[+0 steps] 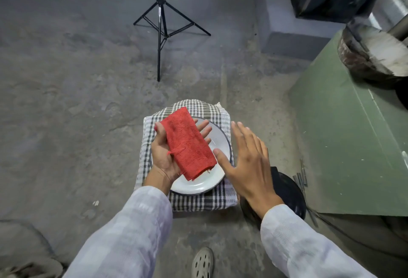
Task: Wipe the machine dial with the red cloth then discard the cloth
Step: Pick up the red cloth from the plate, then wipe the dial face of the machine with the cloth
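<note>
Right, the red cloth [188,143] lies folded into a long strip across the left hand [167,147], just below the middle of the frame, palm up and fingers spread nearly flat, the thumb resting along the cloth's upper left edge more than pinching it. The right hand [247,163] hovers just to the right, open and flat, fingers together and holding nothing, its thumb tip close to the cloth's lower right edge; whether it touches, I cannot tell. Beneath both hands sits a white plate [198,186] on a checked towel [198,202] draped over some low stand at centre frame. Now the cloth looks like light, loosely woven terry, soft and limp, with a frayed thread hanging at its left side, so it should drape and unfold the instant it is lifted by one corner. My read is that the sensible hold is around the middle of the folded strip, fingers wrapped over both layers, making a firm pad for rubbing. A green machine body [344,145] fills the right side of the frame, with a round, grimy part [371,54] at upper right; whether that is the dial is not clear from here. A black tripod [161,23] stands at upper centre on the concrete floor [66,101].
</note>
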